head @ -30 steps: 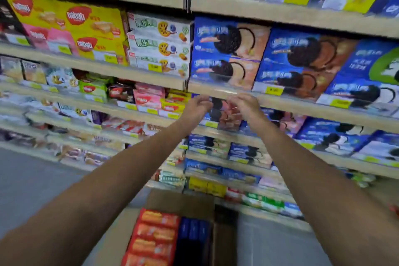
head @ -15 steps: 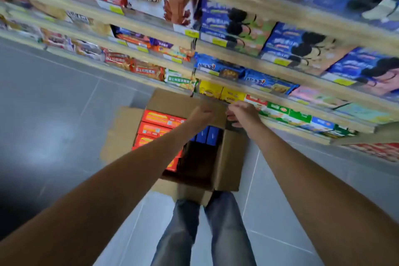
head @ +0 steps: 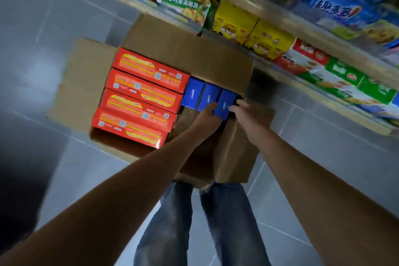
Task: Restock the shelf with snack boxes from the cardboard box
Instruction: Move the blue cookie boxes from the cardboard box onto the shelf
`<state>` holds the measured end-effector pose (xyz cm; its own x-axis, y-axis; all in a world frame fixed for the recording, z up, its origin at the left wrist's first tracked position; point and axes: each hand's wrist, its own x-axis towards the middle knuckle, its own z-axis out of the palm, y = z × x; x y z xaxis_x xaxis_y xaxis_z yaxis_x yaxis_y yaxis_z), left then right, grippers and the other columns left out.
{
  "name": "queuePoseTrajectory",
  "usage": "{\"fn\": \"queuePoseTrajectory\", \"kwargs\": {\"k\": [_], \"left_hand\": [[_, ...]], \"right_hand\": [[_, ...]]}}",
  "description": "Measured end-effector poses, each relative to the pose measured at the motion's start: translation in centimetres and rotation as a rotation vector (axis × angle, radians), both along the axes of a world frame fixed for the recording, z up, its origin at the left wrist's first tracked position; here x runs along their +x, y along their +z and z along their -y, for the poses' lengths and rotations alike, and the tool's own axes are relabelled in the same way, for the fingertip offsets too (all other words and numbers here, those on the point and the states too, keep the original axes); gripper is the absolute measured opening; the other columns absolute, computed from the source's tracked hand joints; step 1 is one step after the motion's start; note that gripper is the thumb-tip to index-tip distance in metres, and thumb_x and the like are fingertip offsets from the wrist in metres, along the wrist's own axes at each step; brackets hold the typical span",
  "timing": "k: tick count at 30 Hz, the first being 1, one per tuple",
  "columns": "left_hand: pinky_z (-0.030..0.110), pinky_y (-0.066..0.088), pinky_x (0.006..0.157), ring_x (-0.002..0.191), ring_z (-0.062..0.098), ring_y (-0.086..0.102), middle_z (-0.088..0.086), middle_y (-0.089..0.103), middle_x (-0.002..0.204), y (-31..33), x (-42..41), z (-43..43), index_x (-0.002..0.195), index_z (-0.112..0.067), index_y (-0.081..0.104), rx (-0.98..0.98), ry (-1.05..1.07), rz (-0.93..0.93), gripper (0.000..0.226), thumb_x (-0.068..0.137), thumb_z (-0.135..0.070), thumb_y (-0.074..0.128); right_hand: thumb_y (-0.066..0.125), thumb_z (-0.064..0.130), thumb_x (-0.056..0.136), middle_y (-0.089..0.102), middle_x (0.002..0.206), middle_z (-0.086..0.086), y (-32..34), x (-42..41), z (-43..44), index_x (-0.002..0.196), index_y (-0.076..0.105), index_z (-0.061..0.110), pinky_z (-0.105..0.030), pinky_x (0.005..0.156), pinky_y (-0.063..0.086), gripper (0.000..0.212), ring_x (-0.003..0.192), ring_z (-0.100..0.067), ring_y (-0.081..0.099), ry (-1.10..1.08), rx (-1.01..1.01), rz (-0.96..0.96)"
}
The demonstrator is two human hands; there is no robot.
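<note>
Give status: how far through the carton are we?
Done: the cardboard box has an empty gap at its near side. In hand: left hand and right hand grip the rightmost blue box. Left: two other blue boxes and four red boxes.

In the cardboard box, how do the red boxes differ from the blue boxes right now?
The red boxes show long, broad faces, four in a row at the left; the blue boxes show small end faces, three side by side. No hand touches the red boxes, while the left hand and right hand grip the rightmost blue box. Both kinds sit in the open cardboard box.
</note>
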<state>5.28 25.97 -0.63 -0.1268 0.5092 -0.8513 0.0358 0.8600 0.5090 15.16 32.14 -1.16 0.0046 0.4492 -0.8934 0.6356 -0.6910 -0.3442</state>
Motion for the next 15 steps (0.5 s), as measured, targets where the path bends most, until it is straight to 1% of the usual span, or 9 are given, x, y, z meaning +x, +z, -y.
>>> {"fn": "queuePoseTrajectory", "kwargs": {"k": [3,4,5,6,7,9,10,12,15], "left_hand": [[0.005,0.033,0.035,0.058,0.002,0.040,0.013,0.051,0.127,-1.9,0.1,-0.8,0.147,-0.015,0.027,-0.045,-0.060,0.012,0.054,0.095,-0.005,0.040],[0.008,0.037,0.037,0.061,0.006,0.047,0.015,0.048,0.135,-2.2,0.0,-1.1,0.148,-0.016,0.026,-0.057,-0.070,0.004,0.055,0.096,-0.005,0.039],[0.013,0.044,0.045,0.073,0.013,0.057,0.014,0.044,0.140,-3.3,0.1,-1.4,0.148,-0.017,0.026,-0.068,-0.070,0.003,0.055,0.096,-0.005,0.039],[0.018,0.047,0.060,0.094,0.020,0.060,0.012,0.042,0.142,-4.1,0.2,-1.5,0.147,-0.017,0.027,-0.065,-0.064,0.002,0.055,0.096,-0.004,0.038],[0.021,0.047,0.076,0.111,0.020,0.055,0.008,0.042,0.141,-4.9,0.3,-1.6,0.147,-0.016,0.028,-0.055,-0.060,0.006,0.055,0.095,-0.002,0.038],[0.022,0.041,0.092,0.127,0.018,0.043,0.006,0.042,0.141,-6.5,0.7,-1.7,0.145,-0.013,0.029,-0.046,-0.065,0.017,0.057,0.091,0.003,0.038],[0.022,0.037,0.095,0.132,0.019,0.039,0.007,0.041,0.144,-7.0,0.9,-1.7,0.146,-0.012,0.029,-0.046,-0.054,0.029,0.059,0.089,0.005,0.038],[0.021,0.034,0.093,0.133,0.021,0.040,0.009,0.043,0.143,-8.1,1.3,-1.6,0.144,-0.008,0.032,-0.065,-0.016,0.048,0.061,0.086,0.008,0.039],[0.021,0.040,0.090,0.126,0.023,0.049,0.012,0.052,0.135,-10.0,1.2,-1.0,0.139,-0.004,0.040,-0.074,0.020,0.057,0.058,0.083,0.011,0.037]], "right_hand": [[0.050,0.018,0.095,0.030,0.152,-0.008,-3.9,-0.6,-0.5,0.149,0.023,0.015,-0.037,0.107,0.033,0.060,0.137,-0.027,0.034,-0.042,-0.049,-0.013],[0.049,0.017,0.095,0.028,0.153,-0.009,-4.8,-0.6,-0.7,0.149,0.021,0.015,-0.037,0.108,0.032,0.062,0.138,-0.027,0.033,-0.052,-0.048,-0.011],[0.049,0.016,0.095,0.027,0.154,-0.008,-5.9,-0.6,-0.9,0.150,0.018,0.015,-0.037,0.109,0.031,0.063,0.139,-0.027,0.031,-0.062,-0.051,-0.011],[0.049,0.016,0.095,0.026,0.154,-0.008,-6.7,-0.5,-1.0,0.150,0.016,0.014,-0.037,0.109,0.030,0.064,0.139,-0.027,0.031,-0.068,-0.058,-0.008],[0.049,0.017,0.095,0.025,0.154,-0.009,-7.6,-0.5,-1.0,0.150,0.015,0.014,-0.037,0.110,0.030,0.065,0.140,-0.027,0.030,-0.074,-0.061,0.002],[0.050,0.019,0.094,0.024,0.155,-0.010,-9.3,-0.4,-1.1,0.151,0.012,0.013,-0.039,0.110,0.031,0.068,0.140,-0.028,0.030,-0.093,-0.066,0.027],[0.051,0.019,0.094,0.024,0.155,-0.011,-9.7,-0.5,-1.1,0.151,0.012,0.012,-0.039,0.109,0.033,0.069,0.139,-0.029,0.032,-0.110,-0.063,0.041],[0.055,0.020,0.094,0.029,0.152,-0.013,-10.6,-0.6,-1.0,0.150,0.014,0.007,-0.038,0.105,0.038,0.071,0.135,-0.030,0.037,-0.132,-0.052,0.076],[0.062,0.027,0.090,0.035,0.148,-0.015,-11.9,-0.5,-0.6,0.147,0.019,0.003,-0.037,0.103,0.041,0.075,0.132,-0.031,0.042,-0.094,-0.024,0.120]]}}
